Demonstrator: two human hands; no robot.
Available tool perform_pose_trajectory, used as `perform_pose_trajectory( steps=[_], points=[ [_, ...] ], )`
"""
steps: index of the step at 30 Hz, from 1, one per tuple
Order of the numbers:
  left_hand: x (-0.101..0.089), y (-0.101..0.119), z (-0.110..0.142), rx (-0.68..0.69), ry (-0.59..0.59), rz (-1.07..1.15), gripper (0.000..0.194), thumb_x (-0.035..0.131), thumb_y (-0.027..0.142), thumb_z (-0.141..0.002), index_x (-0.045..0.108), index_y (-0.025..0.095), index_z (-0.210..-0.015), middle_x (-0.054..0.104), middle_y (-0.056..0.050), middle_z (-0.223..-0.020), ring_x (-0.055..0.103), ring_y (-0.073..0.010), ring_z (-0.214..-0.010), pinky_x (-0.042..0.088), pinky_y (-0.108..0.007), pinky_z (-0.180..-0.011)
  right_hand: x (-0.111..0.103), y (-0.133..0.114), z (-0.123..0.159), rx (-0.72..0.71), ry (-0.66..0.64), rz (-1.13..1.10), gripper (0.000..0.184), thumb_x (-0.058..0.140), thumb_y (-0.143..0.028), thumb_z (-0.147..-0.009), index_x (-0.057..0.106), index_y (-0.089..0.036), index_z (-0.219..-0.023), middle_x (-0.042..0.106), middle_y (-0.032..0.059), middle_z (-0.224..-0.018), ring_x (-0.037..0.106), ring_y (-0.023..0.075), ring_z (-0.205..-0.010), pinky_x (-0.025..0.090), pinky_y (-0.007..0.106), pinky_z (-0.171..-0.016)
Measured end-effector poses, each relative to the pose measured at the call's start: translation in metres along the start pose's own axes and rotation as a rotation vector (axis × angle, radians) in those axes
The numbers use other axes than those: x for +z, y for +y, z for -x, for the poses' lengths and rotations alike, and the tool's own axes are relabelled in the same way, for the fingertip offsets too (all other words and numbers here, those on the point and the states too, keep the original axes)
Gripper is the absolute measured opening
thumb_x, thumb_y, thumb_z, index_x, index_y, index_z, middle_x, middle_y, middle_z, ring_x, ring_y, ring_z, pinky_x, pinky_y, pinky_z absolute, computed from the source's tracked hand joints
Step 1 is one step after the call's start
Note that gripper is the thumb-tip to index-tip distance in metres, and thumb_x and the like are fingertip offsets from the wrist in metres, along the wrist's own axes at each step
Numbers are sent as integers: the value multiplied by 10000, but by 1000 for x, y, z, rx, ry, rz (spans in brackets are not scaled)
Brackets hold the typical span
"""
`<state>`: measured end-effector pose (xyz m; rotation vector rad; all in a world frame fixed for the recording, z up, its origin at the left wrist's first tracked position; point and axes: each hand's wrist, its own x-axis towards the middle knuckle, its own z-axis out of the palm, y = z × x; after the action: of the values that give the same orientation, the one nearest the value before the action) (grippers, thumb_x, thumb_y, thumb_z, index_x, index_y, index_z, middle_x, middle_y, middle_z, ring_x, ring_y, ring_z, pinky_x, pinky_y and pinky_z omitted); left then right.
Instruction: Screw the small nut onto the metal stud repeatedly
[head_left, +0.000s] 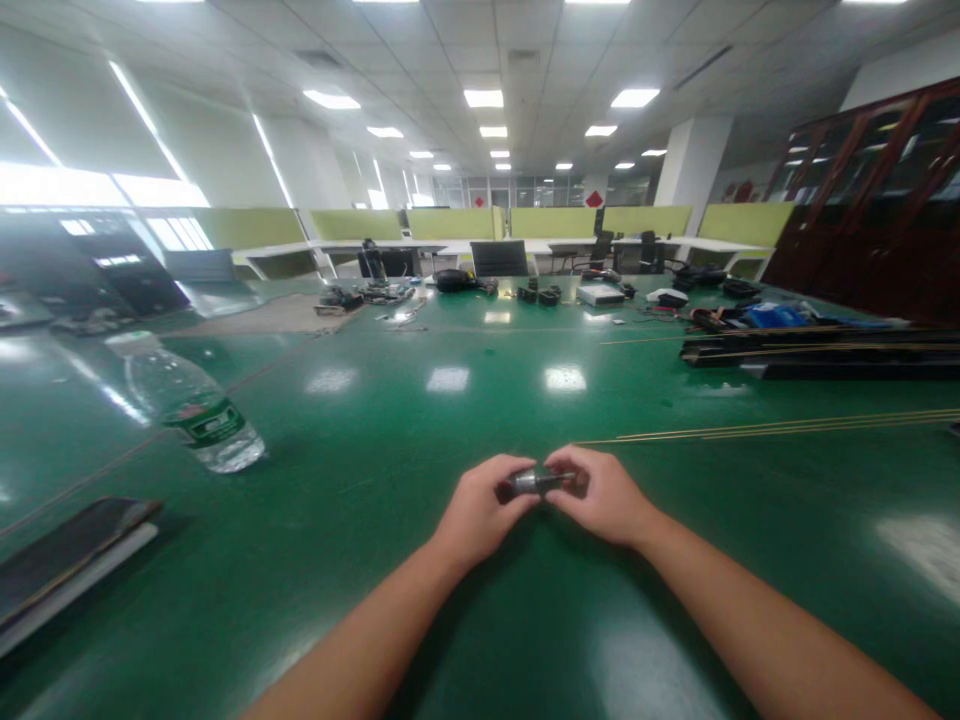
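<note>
A small silver metal cylinder (527,482), with a narrower rod-like part to its right, is held between my two hands just above the green table (360,560). Thumb and fingers of my left hand (486,503) curl round the cylinder's left end. My right hand (600,495) is closed in a pinch at the right side, by the thin part. My fingers cover both ends, so the exact kind of part cannot be made out. Thin brass-coloured rods (750,428) lie on the table to the right, beyond my right hand.
On the left stand a clear plastic bottle (202,415) with a green label, tilted in the view, and a dark flat slab (67,560). Black metal bars (817,350) lie at the right. Assorted tools and a white box (600,294) line the far edge.
</note>
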<state>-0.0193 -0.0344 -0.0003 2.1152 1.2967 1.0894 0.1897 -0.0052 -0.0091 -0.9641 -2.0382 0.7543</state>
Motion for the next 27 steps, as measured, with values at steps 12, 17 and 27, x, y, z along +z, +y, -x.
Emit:
perform_pose_trajectory(
  steps=[12, 17, 27],
  points=[
    [1, 2, 1, -21, -13, 22, 278, 752, 269, -777, 684, 228, -1043, 716, -19, -1014, 655, -177, -923, 504, -289, -840, -1, -5, 1, -69, -13, 20, 206, 679, -125, -757, 720, -200, -945, 740, 33, -891, 674, 186, -795, 516, 279, -727],
    [3, 0, 1, -5, -18, 0, 277, 743, 270, -789, 678, 233, -1055, 711, -17, -1018, 653, -174, -927, 503, -285, -836, -1, -3, -2, -61, -13, 34, 180, 693, -133, -752, 738, -195, -915, 750, 36, -878, 680, 185, -783, 514, 273, -717],
    [1, 2, 1, 28, -24, 11, 262, 734, 248, -797, 677, 234, -1052, 710, -16, -1006, 647, -170, -919, 493, -287, -835, -6, -7, -1, -18, -22, -65, 216, 680, -168, -763, 719, -160, -976, 747, 61, -884, 686, 196, -796, 527, 283, -736]
  ],
)
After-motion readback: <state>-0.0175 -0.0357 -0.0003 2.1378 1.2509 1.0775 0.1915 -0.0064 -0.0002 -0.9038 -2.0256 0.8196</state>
